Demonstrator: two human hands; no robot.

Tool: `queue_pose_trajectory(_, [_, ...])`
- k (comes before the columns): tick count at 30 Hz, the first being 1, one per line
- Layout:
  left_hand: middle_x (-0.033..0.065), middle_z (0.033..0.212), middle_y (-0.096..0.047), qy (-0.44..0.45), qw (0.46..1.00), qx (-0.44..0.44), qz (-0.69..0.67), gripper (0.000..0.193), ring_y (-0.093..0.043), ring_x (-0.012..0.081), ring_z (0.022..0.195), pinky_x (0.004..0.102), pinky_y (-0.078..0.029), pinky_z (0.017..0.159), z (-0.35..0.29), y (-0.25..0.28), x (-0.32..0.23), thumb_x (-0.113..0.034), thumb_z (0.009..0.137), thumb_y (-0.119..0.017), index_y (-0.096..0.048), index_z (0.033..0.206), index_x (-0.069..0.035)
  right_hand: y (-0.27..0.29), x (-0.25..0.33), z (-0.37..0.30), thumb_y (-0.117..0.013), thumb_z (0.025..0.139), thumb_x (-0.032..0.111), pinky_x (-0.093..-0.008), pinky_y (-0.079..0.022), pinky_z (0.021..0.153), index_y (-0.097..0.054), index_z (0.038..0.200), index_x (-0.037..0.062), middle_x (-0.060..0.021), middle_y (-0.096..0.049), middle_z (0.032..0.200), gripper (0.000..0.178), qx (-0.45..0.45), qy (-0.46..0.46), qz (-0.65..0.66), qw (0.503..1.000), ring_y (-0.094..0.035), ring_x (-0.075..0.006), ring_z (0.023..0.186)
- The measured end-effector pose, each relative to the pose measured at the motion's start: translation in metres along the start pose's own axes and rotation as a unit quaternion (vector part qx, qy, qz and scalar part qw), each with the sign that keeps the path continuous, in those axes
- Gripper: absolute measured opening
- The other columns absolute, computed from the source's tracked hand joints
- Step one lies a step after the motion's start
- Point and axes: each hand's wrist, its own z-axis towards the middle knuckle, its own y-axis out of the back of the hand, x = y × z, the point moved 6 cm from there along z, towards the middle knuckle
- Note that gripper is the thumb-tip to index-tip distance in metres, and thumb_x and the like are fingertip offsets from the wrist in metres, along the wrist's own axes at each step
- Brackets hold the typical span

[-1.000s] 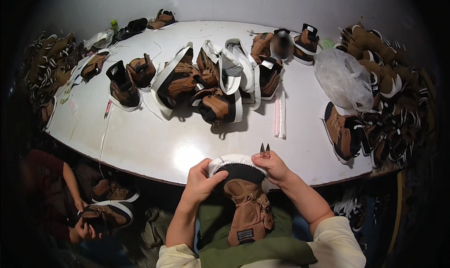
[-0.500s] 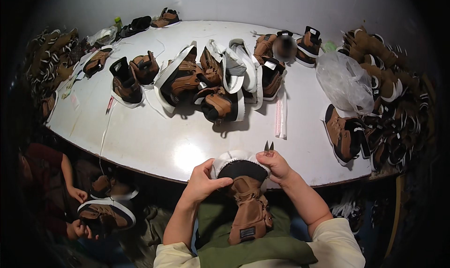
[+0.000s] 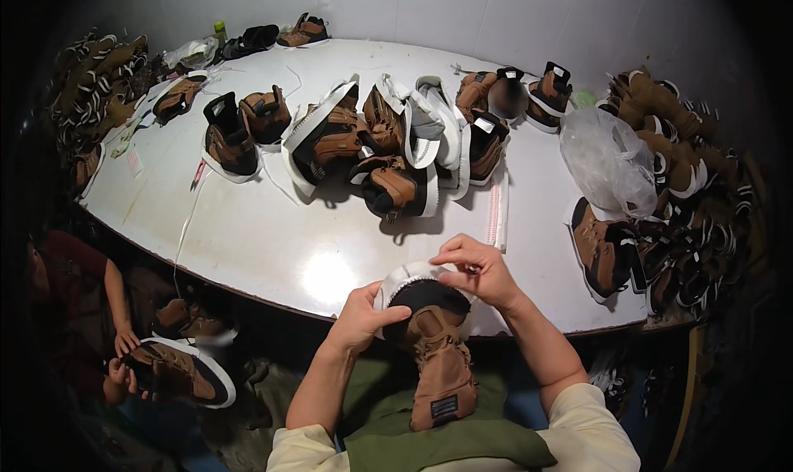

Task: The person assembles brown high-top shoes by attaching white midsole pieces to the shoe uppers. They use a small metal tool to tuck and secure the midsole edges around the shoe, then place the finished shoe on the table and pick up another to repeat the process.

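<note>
A brown and black ankle shoe (image 3: 440,352) lies over my lap, its toe pointing away and its white stitched sole edge at the table's near edge. My left hand (image 3: 363,317) grips the toe's left side, thumb over the black toe cap and fingers around the white sole. Above the right side of the toe, my right hand (image 3: 481,274) is closed in a pinch, fingers bent close to the stitched rim. Whatever lies between those fingers is too small or hidden to make out. No blades show there now.
Brown shoes with white soles (image 3: 388,187) cluster on the white table (image 3: 248,232). A clear plastic bag (image 3: 607,162) and heaped shoes (image 3: 702,224) occupy the right side. A pink-marked strip (image 3: 496,212) lies mid-right. At lower left, another person's hands (image 3: 125,341) hold a shoe (image 3: 186,371).
My right hand has shifted up and left from the rim's side into a pinch above it; dark pointed blades beside it have gone from sight. The neighbour's shoe has turned.
</note>
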Motion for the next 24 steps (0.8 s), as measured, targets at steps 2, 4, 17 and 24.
queue_pose_trajectory(2, [0.0069,0.104,-0.065,0.010,1.000,0.012,-0.023,0.055,-0.062,0.0134,0.088,0.0275,-0.051,0.080,0.004,0.004,0.005,-0.004,0.069,-0.079,-0.056,0.118,0.005,-0.013,0.009,0.003,-0.075,0.077,0.006,-0.0203,-0.042,0.065,-0.071,0.100,0.0041,-0.0019,-0.059,0.095,0.024,0.025,0.062,-0.032,0.997,-0.054,-0.0087,0.077])
queue_pose_trajectory(4, [0.0066,0.103,-0.065,0.009,0.999,0.021,-0.035,0.054,-0.062,0.0140,0.088,0.0281,-0.051,0.081,0.005,0.004,0.006,-0.003,0.069,-0.079,-0.056,0.117,0.005,-0.018,0.005,0.004,-0.075,0.077,0.006,-0.0226,-0.043,0.063,-0.070,0.096,0.0029,-0.0031,-0.060,0.090,0.020,0.016,0.049,-0.040,0.998,-0.056,-0.0108,0.074])
queue_pose_trajectory(17, [0.0072,0.103,-0.065,0.016,0.992,0.045,-0.121,0.052,-0.063,0.0142,0.088,0.0285,-0.052,0.080,0.010,0.006,0.014,0.000,0.071,-0.075,-0.055,0.118,0.003,-0.020,-0.015,0.004,-0.067,0.083,0.003,-0.0233,-0.043,0.062,-0.064,0.088,0.0016,-0.0030,-0.057,0.079,0.006,-0.058,-0.043,0.041,0.997,-0.052,-0.0111,0.068])
queue_pose_trajectory(24, [0.0062,0.105,-0.064,0.031,0.993,0.037,-0.112,0.052,-0.063,0.0145,0.093,0.0283,-0.051,0.084,0.010,0.010,0.016,-0.001,0.068,-0.077,-0.056,0.116,0.002,-0.038,0.022,0.015,-0.070,0.078,0.004,-0.0259,-0.046,0.064,-0.069,0.091,0.0035,-0.0042,-0.058,0.079,0.014,0.039,0.077,-0.093,0.992,-0.057,-0.0163,0.070])
